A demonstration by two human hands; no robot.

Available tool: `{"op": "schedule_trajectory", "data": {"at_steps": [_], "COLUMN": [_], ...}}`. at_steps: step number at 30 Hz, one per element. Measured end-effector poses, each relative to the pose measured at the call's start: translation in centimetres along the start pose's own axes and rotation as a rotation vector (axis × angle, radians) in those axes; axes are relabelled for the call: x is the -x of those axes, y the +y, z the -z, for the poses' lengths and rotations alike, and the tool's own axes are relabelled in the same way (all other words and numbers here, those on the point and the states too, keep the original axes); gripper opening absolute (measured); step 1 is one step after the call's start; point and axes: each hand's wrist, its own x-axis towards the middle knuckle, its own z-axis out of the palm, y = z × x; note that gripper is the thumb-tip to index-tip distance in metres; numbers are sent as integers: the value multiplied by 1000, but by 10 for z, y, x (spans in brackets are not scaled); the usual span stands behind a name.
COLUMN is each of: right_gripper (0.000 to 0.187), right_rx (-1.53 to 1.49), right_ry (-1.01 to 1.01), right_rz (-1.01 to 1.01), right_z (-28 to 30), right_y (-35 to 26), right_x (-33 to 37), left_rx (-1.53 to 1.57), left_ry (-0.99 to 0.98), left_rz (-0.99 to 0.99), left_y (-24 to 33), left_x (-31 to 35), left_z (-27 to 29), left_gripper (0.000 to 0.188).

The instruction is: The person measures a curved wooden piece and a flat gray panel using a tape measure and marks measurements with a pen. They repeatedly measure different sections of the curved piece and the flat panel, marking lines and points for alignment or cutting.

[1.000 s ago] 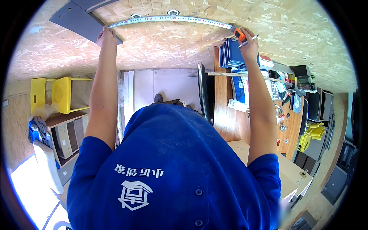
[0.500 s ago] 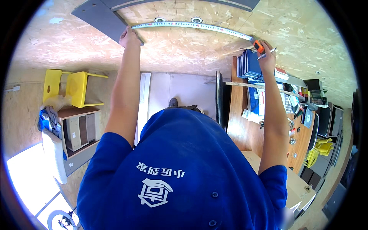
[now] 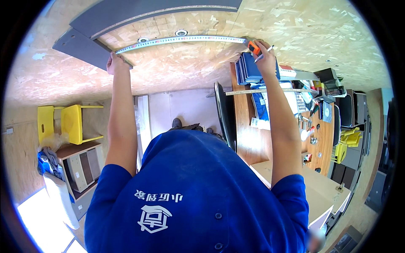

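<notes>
A tape measure's white blade (image 3: 181, 39) stretches in a slight arc along the wood-chip board wall. My left hand (image 3: 116, 64) is closed on its left end, pinching it at the edge of a dark grey panel (image 3: 82, 47). At the other end my right hand (image 3: 266, 63) grips the orange and black tape measure case (image 3: 254, 47). A slim white pen (image 3: 264, 54) is also held between the fingers of that hand. Another long grey panel (image 3: 156, 9) runs above the blade. Two round metal-rimmed fittings sit just above the blade, the clearer one a ring (image 3: 181, 33) near its middle.
Below my right arm stands a wooden desk (image 3: 249, 145) with blue folders (image 3: 249, 69), papers and small tools. A black-edged screen or panel (image 3: 225, 114) stands at its left side. Yellow chairs (image 3: 71, 124) and a small cabinet (image 3: 80, 168) are at left. Cardboard boxes (image 3: 312, 189) lie lower right.
The whole view has shifted, so the wall, desk and both hands appear farther left and lower. More of the upper grey panel shows. Both hands keep their hold on the stretched tape measure.
</notes>
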Motion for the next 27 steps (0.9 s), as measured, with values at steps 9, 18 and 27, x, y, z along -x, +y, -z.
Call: {"op": "schedule_trajectory", "data": {"at_steps": [9, 18, 27], "right_gripper": [59, 47, 39], "right_rx": [-22, -85, -282], "right_ry": [-26, -12, 144], "right_rz": [32, 22, 141], "right_z": [6, 3, 40], "right_y": [2, -10, -84], "right_x": [-2, -8, 75], "left_rx": [43, -98, -184], "left_ry": [-35, -133, -581], "left_rz": [4, 1, -20], "left_y": [-3, -6, 30], "left_x": [-5, -54, -115], "left_z": [4, -5, 105], "left_gripper": [16, 19, 36]}}
